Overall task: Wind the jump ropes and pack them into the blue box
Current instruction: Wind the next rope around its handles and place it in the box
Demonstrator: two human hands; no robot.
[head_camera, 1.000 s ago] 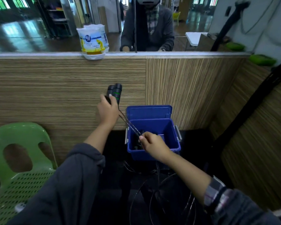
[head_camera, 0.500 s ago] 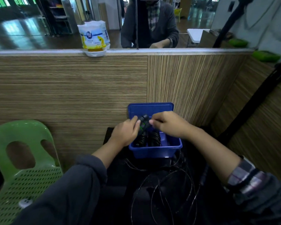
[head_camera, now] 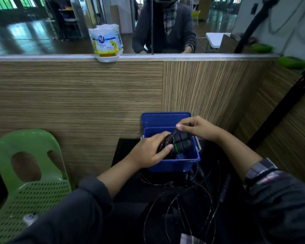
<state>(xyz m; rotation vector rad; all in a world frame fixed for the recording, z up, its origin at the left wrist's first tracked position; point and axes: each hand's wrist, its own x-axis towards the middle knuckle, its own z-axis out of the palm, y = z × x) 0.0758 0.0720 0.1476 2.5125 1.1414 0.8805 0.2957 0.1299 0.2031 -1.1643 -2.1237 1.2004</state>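
The blue box [head_camera: 173, 164] stands open against the wooden partition, its lid leaning up behind it. Over the box I hold a wound jump rope with black handles [head_camera: 181, 143] that carry a green stripe. My left hand [head_camera: 151, 152] grips the coiled cord at the handles' left side. My right hand [head_camera: 195, 127] pinches a thin strand of the cord just above the handles. More dark handles lie in the box underneath, partly hidden. Loose black jump rope cords [head_camera: 181, 205] loop over the dark surface in front of the box.
A green plastic chair [head_camera: 25, 173] stands at the left. On the partition ledge sits a white and yellow pack [head_camera: 106, 43] in a bowl. Behind the glass a person [head_camera: 164, 27] sits facing me. A black pole [head_camera: 278, 111] slants at the right.
My left hand came down from chest height with the handles to the box. My right hand moved from the cord in front of the box to just above the handles.
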